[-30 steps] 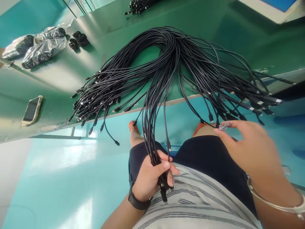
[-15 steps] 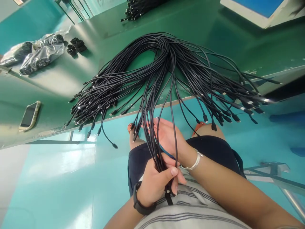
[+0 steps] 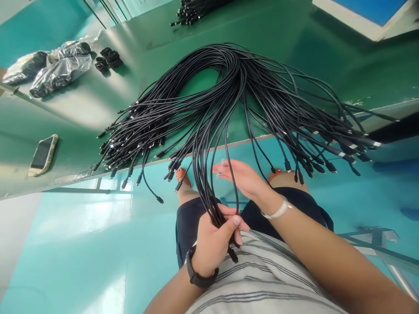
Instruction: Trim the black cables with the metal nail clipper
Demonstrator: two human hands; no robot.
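Right hand [image 3: 244, 181] had opened out since the earlier frame, its fingers straightened and released, lying under the hanging cables [image 3: 209, 131] and grasping nothing. Far left on the green bench [image 3: 81, 109], a phone [image 3: 42, 155] lay near the edge; beyond it sat plastic bags [image 3: 60, 69] and small black parts [image 3: 109, 56]. A second cable batch [image 3: 196, 11] lay at the far end. The cables ran in one loose mass across the bench, then dropped over its near edge to the left hand [image 3: 216, 248], whose fingers were clenched around the strands, thumb on top, with plugs [image 3: 233, 255] poking out below the fist. Judged: a tight clench low on the bunch suited the work, as it kept strands from slipping and left the free fingers clear of the tangle. Further right, more plugs hung off the edge, untouched.
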